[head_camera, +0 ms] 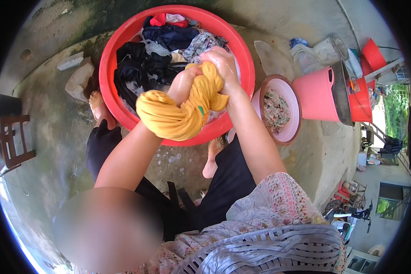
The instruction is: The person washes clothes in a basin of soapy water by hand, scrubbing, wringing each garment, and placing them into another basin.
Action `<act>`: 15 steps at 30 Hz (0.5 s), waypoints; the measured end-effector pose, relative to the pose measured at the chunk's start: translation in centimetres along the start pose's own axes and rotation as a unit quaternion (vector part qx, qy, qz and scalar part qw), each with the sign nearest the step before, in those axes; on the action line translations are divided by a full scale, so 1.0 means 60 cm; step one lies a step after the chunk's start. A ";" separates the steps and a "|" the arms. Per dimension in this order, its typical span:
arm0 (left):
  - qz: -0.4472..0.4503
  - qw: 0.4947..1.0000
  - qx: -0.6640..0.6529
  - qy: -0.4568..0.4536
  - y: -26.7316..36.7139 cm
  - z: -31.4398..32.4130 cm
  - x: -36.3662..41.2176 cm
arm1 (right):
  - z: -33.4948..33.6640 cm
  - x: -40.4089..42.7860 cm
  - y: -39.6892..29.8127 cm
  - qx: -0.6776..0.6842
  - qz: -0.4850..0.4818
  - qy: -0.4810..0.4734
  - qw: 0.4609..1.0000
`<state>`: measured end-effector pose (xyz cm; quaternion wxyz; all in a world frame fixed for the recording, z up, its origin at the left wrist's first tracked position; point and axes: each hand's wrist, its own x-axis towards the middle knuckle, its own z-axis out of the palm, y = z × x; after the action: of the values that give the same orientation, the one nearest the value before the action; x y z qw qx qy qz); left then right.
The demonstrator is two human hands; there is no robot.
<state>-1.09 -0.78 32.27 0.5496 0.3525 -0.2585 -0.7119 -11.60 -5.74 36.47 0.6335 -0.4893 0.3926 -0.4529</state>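
Both of my hands grip a twisted yellow garment above a large round red plastic tub. My left hand is closed around its middle part, and a thick loop of the cloth hangs over my left wrist. My right hand clasps the upper end of the cloth; wet foam shows on its skin. A small green mark is visible on the yellow fabric. Beneath my hands, the tub holds soapy water, black clothes, dark navy cloth, patterned grey-blue cloth and a red piece.
Right of the tub stands a pink basin holding patterned wet cloth. Beyond it are a pink bucket, a red bucket and a dirty white bucket. A stone block and a wooden stool sit at left.
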 end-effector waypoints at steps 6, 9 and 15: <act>0.003 0.991 0.059 0.124 -0.035 -0.025 0.034 | -0.020 0.026 0.077 0.092 0.127 0.098 0.983; 0.021 0.993 0.029 0.115 0.010 -0.033 0.022 | -0.005 -0.003 0.038 0.248 0.283 -0.083 0.923; -0.046 0.996 -0.034 0.073 0.032 -0.012 0.020 | 0.009 -0.023 0.016 0.201 0.232 -0.058 0.950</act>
<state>0.46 -2.42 33.03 0.5458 0.3962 -0.1766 -0.7169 -11.31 -4.17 35.70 0.8281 -0.2727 0.3589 -0.3332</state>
